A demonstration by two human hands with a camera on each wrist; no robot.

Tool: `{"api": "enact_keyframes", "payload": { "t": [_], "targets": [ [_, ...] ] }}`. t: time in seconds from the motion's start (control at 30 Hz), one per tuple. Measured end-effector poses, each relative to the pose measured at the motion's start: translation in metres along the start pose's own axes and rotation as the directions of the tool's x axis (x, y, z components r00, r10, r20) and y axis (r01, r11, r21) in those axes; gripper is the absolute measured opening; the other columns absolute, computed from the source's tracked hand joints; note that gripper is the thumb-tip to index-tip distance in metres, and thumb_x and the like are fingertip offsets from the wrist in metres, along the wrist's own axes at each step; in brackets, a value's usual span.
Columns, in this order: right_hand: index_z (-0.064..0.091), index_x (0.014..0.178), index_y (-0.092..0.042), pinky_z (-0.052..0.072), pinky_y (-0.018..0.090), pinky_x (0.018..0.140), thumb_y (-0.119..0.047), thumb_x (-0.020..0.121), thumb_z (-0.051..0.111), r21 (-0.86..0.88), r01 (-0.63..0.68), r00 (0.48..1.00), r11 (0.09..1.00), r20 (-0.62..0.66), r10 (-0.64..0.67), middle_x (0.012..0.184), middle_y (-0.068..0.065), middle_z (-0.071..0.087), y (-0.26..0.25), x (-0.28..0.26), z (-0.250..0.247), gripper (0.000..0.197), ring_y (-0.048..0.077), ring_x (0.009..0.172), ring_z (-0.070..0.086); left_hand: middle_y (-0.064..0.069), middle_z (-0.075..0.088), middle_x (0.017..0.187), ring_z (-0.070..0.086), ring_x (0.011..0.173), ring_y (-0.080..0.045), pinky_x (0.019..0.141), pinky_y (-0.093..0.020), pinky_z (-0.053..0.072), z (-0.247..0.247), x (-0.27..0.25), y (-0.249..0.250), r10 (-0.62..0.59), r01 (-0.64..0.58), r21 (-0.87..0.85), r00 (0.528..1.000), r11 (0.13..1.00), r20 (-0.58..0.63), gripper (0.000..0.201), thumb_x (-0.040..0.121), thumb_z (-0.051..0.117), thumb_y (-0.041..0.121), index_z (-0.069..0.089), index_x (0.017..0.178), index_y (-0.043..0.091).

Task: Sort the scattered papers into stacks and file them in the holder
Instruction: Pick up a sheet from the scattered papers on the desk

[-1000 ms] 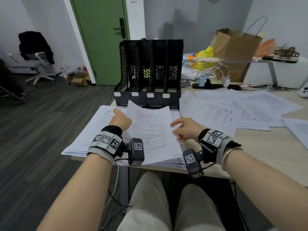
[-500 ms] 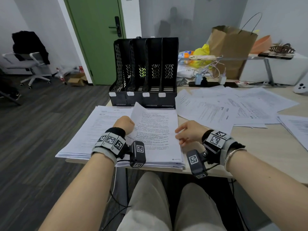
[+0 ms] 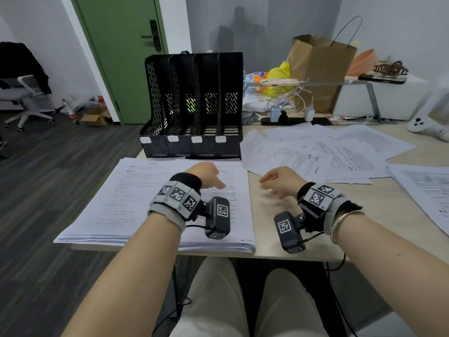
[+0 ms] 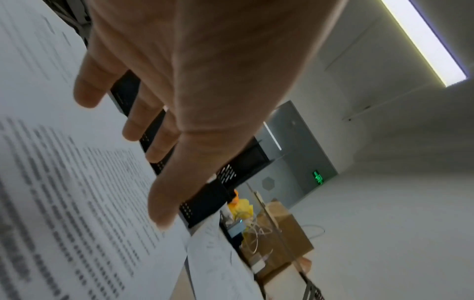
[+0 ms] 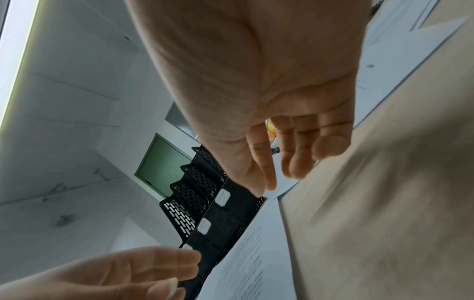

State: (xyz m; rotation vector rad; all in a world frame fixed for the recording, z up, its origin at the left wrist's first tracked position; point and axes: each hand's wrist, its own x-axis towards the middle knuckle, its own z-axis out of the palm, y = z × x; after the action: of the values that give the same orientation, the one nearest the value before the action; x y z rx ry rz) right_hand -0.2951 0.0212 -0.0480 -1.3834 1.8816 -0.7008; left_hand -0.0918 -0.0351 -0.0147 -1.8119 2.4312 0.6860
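Note:
A thick stack of printed papers [image 3: 136, 203] lies at the table's front left, seen close up as the stack [image 4: 64, 192] in the left wrist view. Just above it hovers my left hand [image 3: 206, 176], also seen as the hand [image 4: 159, 113] with straight, spread fingers holding nothing. My right hand [image 3: 277, 183] hangs over bare table to the right of the stack, its fingers [image 5: 295, 154] loosely curled and empty. The black four-slot file holder [image 3: 194, 105] stands behind the stack, its slots showing no paper. Scattered sheets [image 3: 315, 152] cover the table's right side.
A brown paper bag [image 3: 320, 69], a yellow bag, cables and chargers [image 3: 289, 103] crowd the far table behind the loose sheets. A white controller [image 3: 422, 125] lies at the far right. An office chair [image 3: 21, 98] and a green door [image 3: 121, 45] stand to the left.
The sheet both hands held tilted has been laid flat on the stack. Both hands have let go; the right hand moved right, off the paper.

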Motion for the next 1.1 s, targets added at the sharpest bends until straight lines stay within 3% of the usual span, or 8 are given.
{"api": "enact_keyframes", "payload": {
  "t": [0.2, 0.37, 0.57, 0.67, 0.83, 0.93, 1.0, 1.1],
  "targets": [
    [0.068, 0.105, -0.017, 0.032, 0.023, 0.098, -0.019, 0.084, 0.067, -0.139, 0.108, 0.994, 0.984, 0.032, -0.104, 0.127, 0.002, 0.056, 0.005, 0.021, -0.008, 0.022, 0.016, 0.122, 0.048, -0.007, 0.042, 0.144, 0.042, 0.130, -0.024, 0.101, -0.032, 0.036, 0.017, 0.037, 0.036, 0.026, -0.025, -0.118, 1.000, 0.993, 0.010, 0.069, 0.084, 0.068, 0.034, 0.036, 0.141, 0.011],
    [0.066, 0.112, -0.017, 0.029, 0.019, 0.091, -0.021, 0.086, 0.065, -0.183, 0.089, 0.994, 0.979, 0.079, -0.075, 0.130, 0.002, 0.056, 0.016, 0.027, -0.019, 0.026, 0.015, 0.122, 0.048, -0.010, 0.056, 0.123, 0.054, 0.110, -0.024, 0.080, -0.025, 0.039, 0.007, 0.067, 0.053, 0.118, -0.156, -0.230, 0.978, 0.961, -0.171, 0.032, 0.089, 0.057, 0.016, 0.050, 0.120, 0.011],
    [0.062, 0.119, -0.016, 0.026, 0.017, 0.094, -0.025, 0.088, 0.063, -0.223, 0.052, 0.988, 0.973, 0.156, -0.017, 0.134, 0.002, 0.052, 0.031, 0.024, -0.030, 0.033, 0.015, 0.128, 0.043, -0.010, 0.058, 0.110, 0.053, 0.107, -0.024, 0.085, -0.025, 0.038, 0.010, 0.093, 0.068, 0.151, -0.156, -0.168, 0.988, 0.973, -0.041, 0.013, 0.092, 0.050, 0.015, 0.063, 0.094, 0.011],
    [0.063, 0.118, -0.017, 0.028, 0.019, 0.097, -0.026, 0.088, 0.063, -0.248, 0.061, 0.985, 0.967, 0.173, -0.018, 0.134, 0.001, 0.054, 0.037, 0.023, -0.034, 0.031, 0.014, 0.127, 0.045, -0.003, 0.047, 0.076, 0.053, 0.090, -0.025, 0.081, -0.030, 0.047, 0.018, 0.103, 0.072, 0.104, -0.114, -0.190, 0.993, 0.975, -0.064, 0.034, 0.093, 0.048, 0.012, 0.034, 0.063, 0.021],
    [0.065, 0.115, -0.016, 0.031, 0.018, 0.092, -0.025, 0.088, 0.064, -0.178, 0.064, 0.991, 0.982, 0.130, -0.041, 0.126, 0.001, 0.058, 0.042, 0.018, -0.045, 0.029, 0.013, 0.122, 0.049, -0.024, 0.051, 0.126, 0.056, 0.109, -0.036, 0.086, -0.044, 0.053, 0.018, 0.101, 0.077, 0.113, -0.172, -0.352, 0.977, 0.920, -0.182, 0.021, 0.093, 0.042, 0.001, 0.053, 0.078, 0.011],
    [0.067, 0.111, -0.015, 0.034, 0.021, 0.095, -0.019, 0.087, 0.063, -0.065, 0.067, 0.997, 0.996, 0.035, -0.065, 0.123, 0.002, 0.061, 0.043, 0.013, -0.056, 0.024, 0.013, 0.118, 0.052, -0.018, 0.057, 0.118, 0.061, 0.080, -0.022, 0.063, -0.028, 0.058, 0.010, 0.093, 0.080, 0.042, -0.325, -0.594, 0.897, 0.736, -0.439, 0.028, 0.094, 0.052, 0.008, 0.057, 0.120, -0.002],
    [0.067, 0.109, -0.016, 0.038, 0.023, 0.091, -0.017, 0.088, 0.062, -0.006, 0.079, 0.997, 0.997, 0.001, -0.079, 0.120, 0.000, 0.062, 0.042, 0.007, -0.063, 0.022, 0.011, 0.109, 0.054, -0.009, 0.059, 0.114, 0.056, 0.068, -0.008, 0.054, -0.020, 0.056, 0.002, 0.085, 0.081, -0.022, -0.446, -0.585, 0.783, 0.678, -0.622, 0.027, 0.093, 0.057, 0.012, 0.061, 0.117, 0.001],
    [0.067, 0.102, -0.021, 0.050, 0.027, 0.079, -0.018, 0.090, 0.060, 0.090, 0.113, 0.993, 0.990, 0.034, -0.116, 0.108, 0.001, 0.067, 0.036, -0.003, -0.066, 0.015, 0.009, 0.093, 0.061, -0.003, 0.060, 0.107, 0.063, 0.080, -0.015, 0.068, -0.036, 0.059, -0.008, 0.076, 0.082, -0.053, -0.579, -0.542, 0.652, 0.609, -0.757, 0.023, 0.093, 0.054, 0.007, 0.066, 0.112, 0.003]
  ]
}}
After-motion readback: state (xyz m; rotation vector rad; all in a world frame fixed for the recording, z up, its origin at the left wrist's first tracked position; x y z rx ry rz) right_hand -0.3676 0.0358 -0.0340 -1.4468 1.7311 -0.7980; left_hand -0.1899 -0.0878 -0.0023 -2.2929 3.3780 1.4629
